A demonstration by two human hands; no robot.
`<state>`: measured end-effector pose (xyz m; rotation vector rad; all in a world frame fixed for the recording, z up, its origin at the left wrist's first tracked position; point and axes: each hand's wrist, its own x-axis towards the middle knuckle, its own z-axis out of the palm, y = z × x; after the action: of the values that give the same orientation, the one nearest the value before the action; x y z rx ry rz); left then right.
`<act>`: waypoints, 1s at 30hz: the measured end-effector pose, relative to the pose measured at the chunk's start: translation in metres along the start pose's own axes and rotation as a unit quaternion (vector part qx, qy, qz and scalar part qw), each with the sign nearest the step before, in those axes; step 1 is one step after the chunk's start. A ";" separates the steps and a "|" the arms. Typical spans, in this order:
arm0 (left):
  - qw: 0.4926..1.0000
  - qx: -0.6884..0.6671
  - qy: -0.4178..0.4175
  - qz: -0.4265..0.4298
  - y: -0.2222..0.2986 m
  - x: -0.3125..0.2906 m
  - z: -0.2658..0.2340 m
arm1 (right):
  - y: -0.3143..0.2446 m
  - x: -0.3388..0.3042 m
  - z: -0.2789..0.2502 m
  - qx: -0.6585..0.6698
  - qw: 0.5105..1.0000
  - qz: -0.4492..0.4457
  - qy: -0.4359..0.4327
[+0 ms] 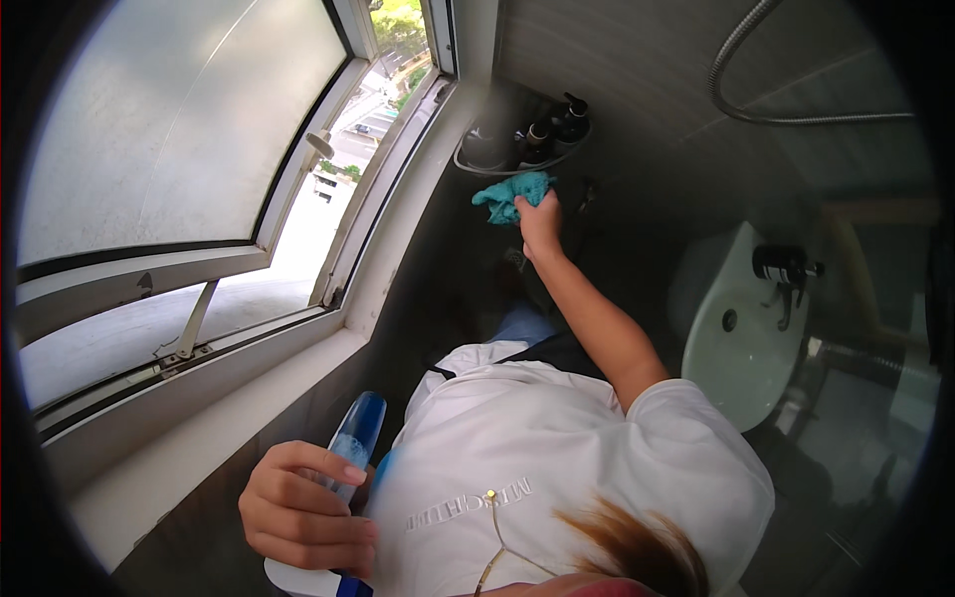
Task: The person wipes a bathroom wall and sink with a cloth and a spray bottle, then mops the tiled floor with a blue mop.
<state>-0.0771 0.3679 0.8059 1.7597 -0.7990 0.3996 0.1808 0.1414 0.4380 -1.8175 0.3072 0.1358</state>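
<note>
- Upper left: open window (179, 139).
- Lower left: left hand (306, 505), curled snugly around a blue bottle (362, 426).
- Upper centre: bunched teal cloth (507, 197), gripped in right hand's (540, 224) closed fingers, near a rack of dark bottles (571, 124).
- Right: white sink (741, 368).

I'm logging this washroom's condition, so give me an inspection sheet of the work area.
Surface: white windowsill alongside the open frosted window.
Job's things: teal cloth, crumpled; bottle of blue liquid.
Clutter: dark pump bottles grouped on a corner shelf.
Hands: left hand grips the bottle; right hand holds the cloth near the shelf, contact unclear.
Cables: nothing seen; only a metal shower hose.
Surroundings: white washbasin with dark faucet.
</note>
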 end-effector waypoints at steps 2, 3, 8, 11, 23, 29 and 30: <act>0.999 0.006 0.025 -0.034 -0.009 0.001 0.005 | -0.049 -0.015 -0.001 -0.066 0.990 -0.098 0.079; 0.999 0.005 0.031 -0.037 -0.014 0.002 0.006 | -0.055 -0.007 -0.007 -0.089 0.979 -0.143 0.111; 0.997 -0.011 0.047 -0.066 -0.037 0.004 0.005 | -0.028 0.003 0.012 -0.140 0.972 -0.154 0.112; 0.996 -0.042 0.052 -0.065 -0.058 0.014 0.007 | 0.020 -0.009 0.063 -0.202 0.963 -0.177 0.032; 0.989 -0.053 0.053 -0.129 -0.103 0.033 -0.001 | -0.022 0.087 -0.057 0.399 0.860 0.316 0.043; 0.985 -0.058 0.068 -0.148 -0.119 0.049 0.007 | -0.056 0.111 -0.068 -0.060 0.989 -0.043 0.128; 0.984 -0.062 0.068 -0.154 -0.120 0.052 0.007 | -0.043 0.102 -0.065 -0.119 0.984 -0.069 0.116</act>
<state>0.0418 0.3646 0.7511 1.6846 -0.4344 0.2533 0.2859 0.0746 0.4693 -2.0899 0.3393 -0.1446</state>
